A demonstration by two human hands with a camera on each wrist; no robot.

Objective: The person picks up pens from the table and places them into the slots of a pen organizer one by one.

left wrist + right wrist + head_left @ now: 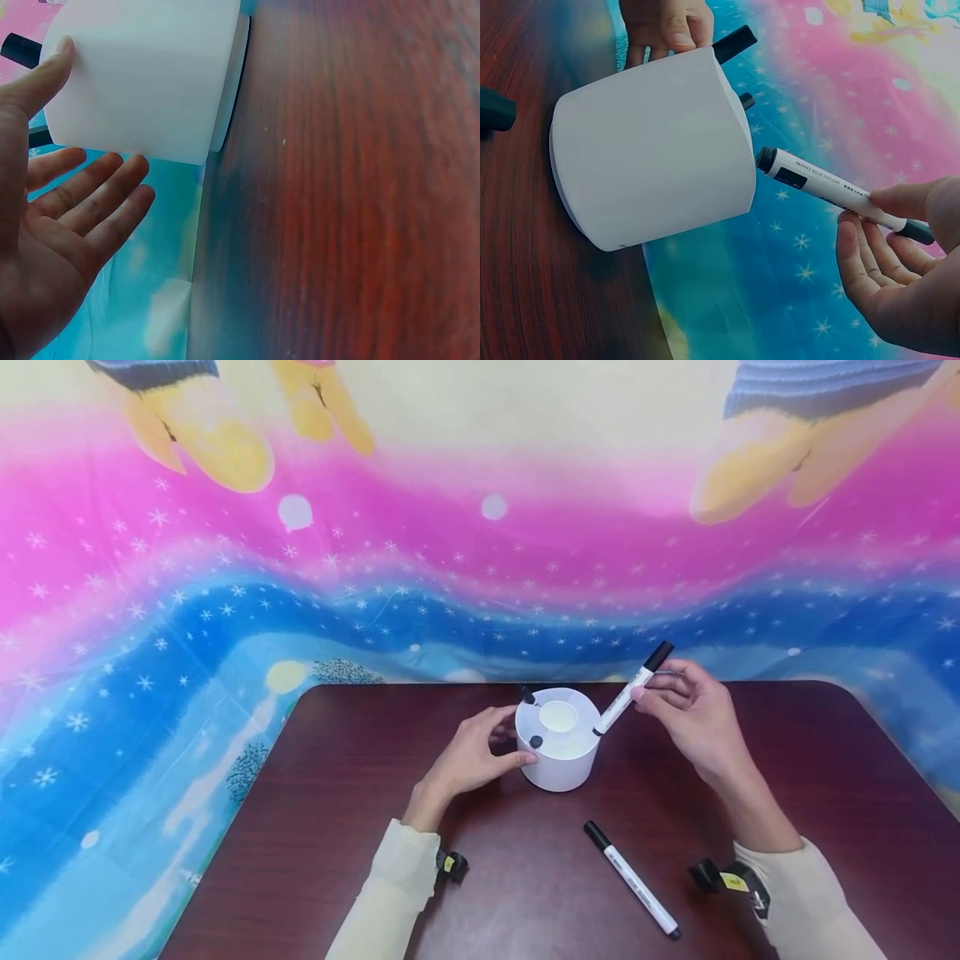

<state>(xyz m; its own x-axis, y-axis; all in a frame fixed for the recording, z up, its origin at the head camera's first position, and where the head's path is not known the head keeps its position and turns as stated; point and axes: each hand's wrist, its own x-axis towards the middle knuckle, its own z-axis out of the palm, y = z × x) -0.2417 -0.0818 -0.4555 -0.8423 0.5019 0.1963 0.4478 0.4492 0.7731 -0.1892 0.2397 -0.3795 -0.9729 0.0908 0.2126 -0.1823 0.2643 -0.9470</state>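
A white round pen holder (558,768) stands on the table, with a pale disc (558,716) in the middle of its top and two black pen ends (536,742) sticking up. My left hand (480,752) rests against its left side, the thumb (56,67) on the white wall and the other fingers nearly straight at its edge. Between thumb and fingertips, my right hand (693,714) pinches a white marker (825,184) near its black cap. The marker slants, its lower end close to the holder's right rim; the right wrist view shows a small gap there.
Another white marker (637,889) with a black cap lies on the dark wooden table (315,860), in front of the holder. A colourful printed cloth (450,560) hangs behind the table. A small black device (723,881) is on each wrist.
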